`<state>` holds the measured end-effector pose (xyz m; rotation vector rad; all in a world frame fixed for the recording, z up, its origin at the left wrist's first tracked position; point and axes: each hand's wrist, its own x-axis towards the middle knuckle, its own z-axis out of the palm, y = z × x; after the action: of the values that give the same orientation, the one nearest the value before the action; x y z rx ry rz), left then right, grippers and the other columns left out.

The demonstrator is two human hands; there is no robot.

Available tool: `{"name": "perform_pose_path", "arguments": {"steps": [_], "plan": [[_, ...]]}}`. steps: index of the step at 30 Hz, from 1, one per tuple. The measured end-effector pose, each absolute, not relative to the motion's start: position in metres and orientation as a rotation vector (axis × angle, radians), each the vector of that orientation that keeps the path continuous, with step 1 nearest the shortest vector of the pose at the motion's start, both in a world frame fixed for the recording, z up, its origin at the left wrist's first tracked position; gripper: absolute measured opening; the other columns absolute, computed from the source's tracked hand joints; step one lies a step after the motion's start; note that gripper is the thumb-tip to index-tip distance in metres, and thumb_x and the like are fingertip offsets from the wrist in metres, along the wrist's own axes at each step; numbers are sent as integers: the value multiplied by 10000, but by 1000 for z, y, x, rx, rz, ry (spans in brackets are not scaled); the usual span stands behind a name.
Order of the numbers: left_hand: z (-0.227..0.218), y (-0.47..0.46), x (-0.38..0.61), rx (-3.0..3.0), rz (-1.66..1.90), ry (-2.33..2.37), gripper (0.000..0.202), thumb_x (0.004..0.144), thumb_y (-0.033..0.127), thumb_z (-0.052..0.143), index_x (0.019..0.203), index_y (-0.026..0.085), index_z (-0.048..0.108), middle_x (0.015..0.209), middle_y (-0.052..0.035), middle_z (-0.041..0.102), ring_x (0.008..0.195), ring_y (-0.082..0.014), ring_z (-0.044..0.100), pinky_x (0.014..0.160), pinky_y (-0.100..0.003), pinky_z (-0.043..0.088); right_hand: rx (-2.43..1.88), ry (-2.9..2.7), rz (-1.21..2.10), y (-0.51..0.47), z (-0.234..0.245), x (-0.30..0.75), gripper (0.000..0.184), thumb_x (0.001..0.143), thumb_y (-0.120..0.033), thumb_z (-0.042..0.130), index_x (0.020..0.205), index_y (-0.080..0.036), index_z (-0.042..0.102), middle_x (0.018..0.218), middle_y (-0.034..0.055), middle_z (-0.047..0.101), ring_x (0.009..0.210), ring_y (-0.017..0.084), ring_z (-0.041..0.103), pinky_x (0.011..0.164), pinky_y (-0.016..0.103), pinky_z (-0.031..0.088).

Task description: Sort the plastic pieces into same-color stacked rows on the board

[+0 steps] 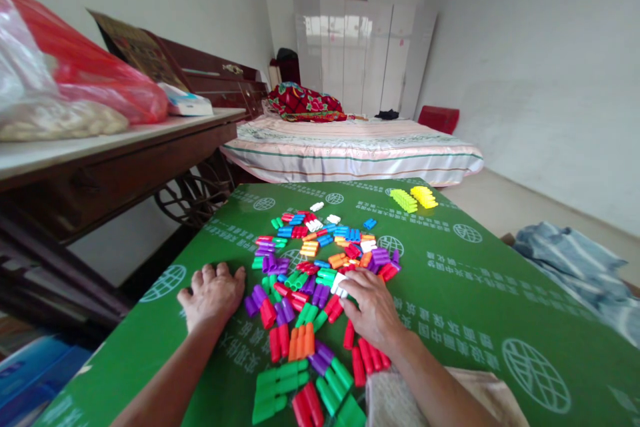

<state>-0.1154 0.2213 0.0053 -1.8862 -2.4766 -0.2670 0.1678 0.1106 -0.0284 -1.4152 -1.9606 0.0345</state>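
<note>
Many bullet-shaped plastic building blocks in red, green, purple, orange, blue and white lie scattered over a green tabletop (440, 307). My left hand (215, 293) rests palm down at the left of the pile, fingers spread and holding nothing. Over the pile's right side, my right hand (373, 307) has its thumb and fingertips around a white block (339, 285), which the fingers partly cover. Close to that hand are joined green blocks (326, 276) and a red block (349, 335). Nearer to me lie larger-looking green blocks (280, 383) and an orange block (302, 341).
Two joined rows of blocks, lime green (403, 200) and yellow (424, 197), lie at the far right. A beige cloth (480, 390) lies under my right forearm. A sewing-machine table (150, 137) with bags stands left. Beyond is a bed (350, 147).
</note>
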Motion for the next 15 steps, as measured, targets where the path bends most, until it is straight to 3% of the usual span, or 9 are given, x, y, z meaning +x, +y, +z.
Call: {"name": "perform_pose_path", "arguments": {"steps": [15], "plan": [[3,223,-116,-1889,-266,-2463,678,849,527,112,1209,119,516,1368,-210,433,1337,-371,305,1070,-599,298,-1428,-1967,56,112,-30,169,218,823,-155,616,1004,-253,688,1133,29,672,1101,232,549,959,397,454]]}}
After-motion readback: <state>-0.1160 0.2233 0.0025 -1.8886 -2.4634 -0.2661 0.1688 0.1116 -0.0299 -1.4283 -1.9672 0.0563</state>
